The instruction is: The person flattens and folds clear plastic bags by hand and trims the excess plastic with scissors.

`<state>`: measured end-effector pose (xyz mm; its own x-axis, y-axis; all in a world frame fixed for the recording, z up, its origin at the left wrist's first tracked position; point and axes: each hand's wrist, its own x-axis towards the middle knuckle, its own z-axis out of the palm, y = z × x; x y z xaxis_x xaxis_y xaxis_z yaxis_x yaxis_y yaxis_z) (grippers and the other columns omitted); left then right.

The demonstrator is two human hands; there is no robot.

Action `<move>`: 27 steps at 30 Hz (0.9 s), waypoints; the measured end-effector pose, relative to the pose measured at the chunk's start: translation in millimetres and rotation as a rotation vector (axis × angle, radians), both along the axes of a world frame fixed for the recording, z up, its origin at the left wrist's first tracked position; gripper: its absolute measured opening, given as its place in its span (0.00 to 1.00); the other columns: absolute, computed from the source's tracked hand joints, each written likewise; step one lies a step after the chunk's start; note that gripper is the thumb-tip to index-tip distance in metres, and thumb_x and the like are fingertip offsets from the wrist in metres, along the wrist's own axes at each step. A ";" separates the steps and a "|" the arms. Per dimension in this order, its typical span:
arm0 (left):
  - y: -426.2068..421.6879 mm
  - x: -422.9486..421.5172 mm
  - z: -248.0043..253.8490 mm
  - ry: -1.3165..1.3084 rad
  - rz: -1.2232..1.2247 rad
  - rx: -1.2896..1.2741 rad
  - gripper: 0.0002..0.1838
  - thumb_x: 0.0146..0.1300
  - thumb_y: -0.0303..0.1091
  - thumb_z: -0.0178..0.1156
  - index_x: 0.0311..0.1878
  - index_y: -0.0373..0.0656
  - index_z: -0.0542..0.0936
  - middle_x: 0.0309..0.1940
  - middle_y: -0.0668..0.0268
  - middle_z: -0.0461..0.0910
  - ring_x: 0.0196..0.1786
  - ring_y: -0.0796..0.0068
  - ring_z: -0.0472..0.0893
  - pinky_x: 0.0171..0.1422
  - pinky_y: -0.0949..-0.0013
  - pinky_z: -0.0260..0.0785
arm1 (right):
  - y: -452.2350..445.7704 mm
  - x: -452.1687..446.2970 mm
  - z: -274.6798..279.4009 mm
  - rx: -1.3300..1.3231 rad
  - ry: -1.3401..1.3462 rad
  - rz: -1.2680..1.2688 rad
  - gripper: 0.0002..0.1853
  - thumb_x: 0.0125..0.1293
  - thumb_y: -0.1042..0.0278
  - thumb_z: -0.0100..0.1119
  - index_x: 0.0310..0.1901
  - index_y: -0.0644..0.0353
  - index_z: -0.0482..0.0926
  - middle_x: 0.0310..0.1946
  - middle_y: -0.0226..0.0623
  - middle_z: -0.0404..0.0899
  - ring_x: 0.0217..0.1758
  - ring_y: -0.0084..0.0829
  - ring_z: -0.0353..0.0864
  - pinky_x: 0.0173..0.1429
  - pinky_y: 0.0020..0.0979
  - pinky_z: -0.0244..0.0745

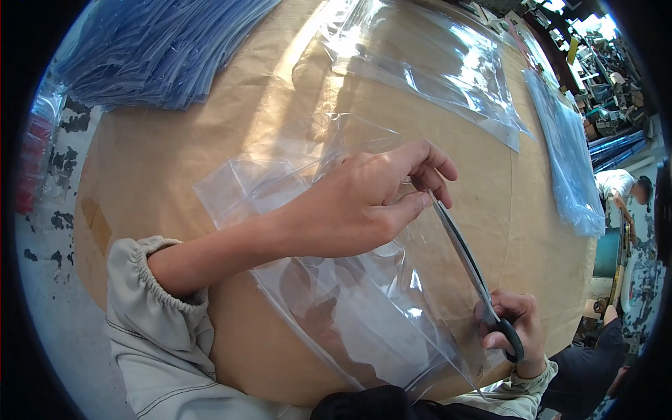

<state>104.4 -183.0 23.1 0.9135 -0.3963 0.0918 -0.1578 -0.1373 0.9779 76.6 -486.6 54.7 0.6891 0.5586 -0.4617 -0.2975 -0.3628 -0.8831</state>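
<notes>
Right hand (518,320): closed on scissors (468,256), angled far-left. Left hand (371,201): half-curled by their tips; whether it pinched anything, I could not tell. Clear plastic sheeting (378,322): lay near-centre on the tabletop (535,241); trimming seemed in hand, the next move likely calling for a taut edge.

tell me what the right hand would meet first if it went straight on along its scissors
Most likely the left hand: the scissors in the right hand point toward its thumb. Depth is unclear, so they might pass above or below.
</notes>
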 end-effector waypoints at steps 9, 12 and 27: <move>-2.1 -0.8 -1.5 -0.021 0.037 -0.002 0.16 0.65 0.23 0.50 0.56 0.38 0.68 0.43 0.64 0.79 0.52 0.75 0.76 0.54 0.71 0.67 | 1.2 -0.3 -0.7 0.022 0.009 0.000 0.24 0.49 0.62 0.78 0.39 0.70 0.77 0.19 0.23 0.71 0.19 0.11 0.60 0.23 0.19 0.48; -3.4 -1.5 -3.6 -0.053 0.051 0.006 0.16 0.64 0.22 0.50 0.56 0.38 0.69 0.43 0.63 0.80 0.52 0.75 0.76 0.55 0.70 0.67 | 9.1 0.7 0.6 0.030 0.026 -0.013 0.23 0.49 0.63 0.77 0.39 0.70 0.76 0.17 0.22 0.69 0.18 0.10 0.58 0.23 0.19 0.46; -9.3 -2.4 -15.4 -0.241 0.149 0.005 0.18 0.61 0.21 0.54 0.55 0.37 0.69 0.47 0.61 0.78 0.54 0.71 0.76 0.62 0.67 0.66 | 10.8 -4.7 -3.8 -0.106 -0.120 -0.006 0.23 0.47 0.60 0.79 0.38 0.66 0.78 0.13 0.18 0.64 0.17 0.09 0.55 0.22 0.19 0.43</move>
<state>102.0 -192.2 7.8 0.9138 -0.2605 0.3117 -0.3634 -0.1814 0.9138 71.9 -475.8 50.9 0.7457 0.5071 -0.4322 -0.1947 -0.4545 -0.8692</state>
